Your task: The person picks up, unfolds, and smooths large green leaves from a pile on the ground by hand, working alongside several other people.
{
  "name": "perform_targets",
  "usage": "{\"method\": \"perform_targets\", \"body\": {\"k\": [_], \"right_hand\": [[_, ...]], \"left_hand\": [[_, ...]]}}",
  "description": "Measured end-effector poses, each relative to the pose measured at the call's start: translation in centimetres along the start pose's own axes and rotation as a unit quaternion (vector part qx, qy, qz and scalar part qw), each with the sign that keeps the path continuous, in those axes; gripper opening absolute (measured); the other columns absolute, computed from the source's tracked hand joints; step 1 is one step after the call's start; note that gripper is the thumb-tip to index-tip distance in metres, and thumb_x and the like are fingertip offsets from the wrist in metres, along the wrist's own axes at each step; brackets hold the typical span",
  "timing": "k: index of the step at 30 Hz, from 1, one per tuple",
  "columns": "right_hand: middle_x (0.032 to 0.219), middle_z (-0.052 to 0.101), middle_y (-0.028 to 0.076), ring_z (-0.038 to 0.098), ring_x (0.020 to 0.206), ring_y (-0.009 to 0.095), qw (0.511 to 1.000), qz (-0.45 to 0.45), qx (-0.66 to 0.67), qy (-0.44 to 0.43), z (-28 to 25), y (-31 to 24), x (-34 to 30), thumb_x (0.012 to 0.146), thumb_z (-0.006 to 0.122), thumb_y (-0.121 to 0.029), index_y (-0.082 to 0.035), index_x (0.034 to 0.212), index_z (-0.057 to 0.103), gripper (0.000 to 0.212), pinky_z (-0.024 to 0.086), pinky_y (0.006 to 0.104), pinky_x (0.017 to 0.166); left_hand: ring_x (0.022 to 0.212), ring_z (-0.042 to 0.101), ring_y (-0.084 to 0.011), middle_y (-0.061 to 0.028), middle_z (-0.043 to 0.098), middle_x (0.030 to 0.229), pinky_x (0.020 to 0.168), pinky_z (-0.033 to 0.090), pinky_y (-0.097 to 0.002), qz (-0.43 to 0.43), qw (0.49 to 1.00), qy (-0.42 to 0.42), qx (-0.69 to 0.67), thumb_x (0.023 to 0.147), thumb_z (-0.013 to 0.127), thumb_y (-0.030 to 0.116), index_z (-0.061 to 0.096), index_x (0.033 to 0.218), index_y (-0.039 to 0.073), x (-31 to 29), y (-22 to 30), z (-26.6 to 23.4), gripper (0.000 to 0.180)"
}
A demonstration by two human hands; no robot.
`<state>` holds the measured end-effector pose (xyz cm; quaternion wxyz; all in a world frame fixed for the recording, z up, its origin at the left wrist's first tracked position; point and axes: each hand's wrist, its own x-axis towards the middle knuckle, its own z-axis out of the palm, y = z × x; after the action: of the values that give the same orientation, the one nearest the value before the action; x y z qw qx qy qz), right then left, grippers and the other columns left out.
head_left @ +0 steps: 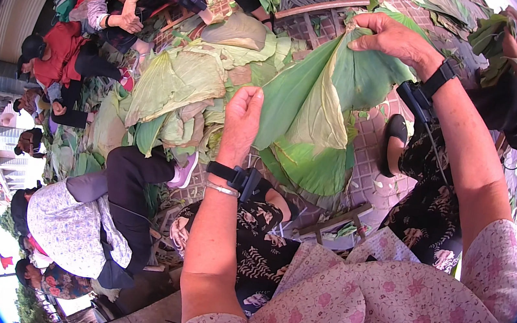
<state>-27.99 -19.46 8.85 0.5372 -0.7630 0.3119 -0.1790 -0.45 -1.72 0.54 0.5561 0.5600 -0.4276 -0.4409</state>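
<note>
A large, half-folded lotus leaf [367,78], green with a pale underside fold, hangs in front of me. My right hand [398,41] is raised and closed, pinching the leaf's upper end between thumb and fingers. Lower and to the left, my left hand [242,120] is closed, thumb upward, at the leaf's left edge; its curled fingers hide the exact grip. Below the held leaf, a brighter green leaf [313,169] lies spread over others near my feet. Both of my wrists carry black straps with small devices.
A broad heap of pale, drying leaves [177,85] covers the ground to the left. Several people sit around it, one in a light patterned top [77,222] close on my left. Another person [513,84] handles leaves at the far right. A wooden stool [338,224] stands by my legs.
</note>
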Motion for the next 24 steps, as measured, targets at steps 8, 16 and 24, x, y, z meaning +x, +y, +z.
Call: {"method": "perform_targets", "body": {"k": [8, 16, 24], "right_hand": [[0.087, 0.063, -0.008, 0.054, 0.079, 0.003, 1.0, 0.02, 0.012, -0.003, 0.9, 0.0, 0.0, 0.084, 0.064, -0.005, -0.007, 0.096, 0.064, 0.012, 0.044, 0.0209, 0.076], [0.09, 0.064, -0.007, 0.054, 0.083, 0.005, 0.999, 0.029, 0.011, -0.012, 1.4, 0.3, 0.1, 0.084, 0.064, -0.006, -0.006, 0.099, 0.064, 0.015, 0.043, 0.0229, 0.081], [0.095, 0.066, -0.003, 0.057, 0.086, 0.008, 0.998, 0.036, 0.03, -0.031, 1.9, 1.0, 0.5, 0.083, 0.065, -0.009, -0.007, 0.106, 0.065, 0.023, 0.044, 0.0254, 0.083]], "left_hand": [[0.068, 0.048, -0.0014, 0.0053, 0.055, 0.077, 0.061, 0.041, -0.018, -0.015, 1.0, 0.003, -0.027, 0.093, 0.06, 0.018, 0.058, 0.097, 0.003, -0.5, 1.5, 1.4, 0.016], [0.066, 0.047, 0.0, 0.0075, 0.055, 0.075, 0.059, 0.04, -0.0176, 0.017, 1.0, 0.013, -0.015, 0.091, 0.063, 0.015, 0.062, 0.096, 0.002, -0.6, 1.4, 1.9, 0.014], [0.064, 0.039, -0.0002, 0.0095, 0.05, 0.073, 0.055, 0.033, -0.0178, -0.017, 0.997, 0.038, -0.068, 0.093, 0.061, 0.021, 0.063, 0.089, 0.004, -0.4, 1.0, 1.1, 0.018]]}}
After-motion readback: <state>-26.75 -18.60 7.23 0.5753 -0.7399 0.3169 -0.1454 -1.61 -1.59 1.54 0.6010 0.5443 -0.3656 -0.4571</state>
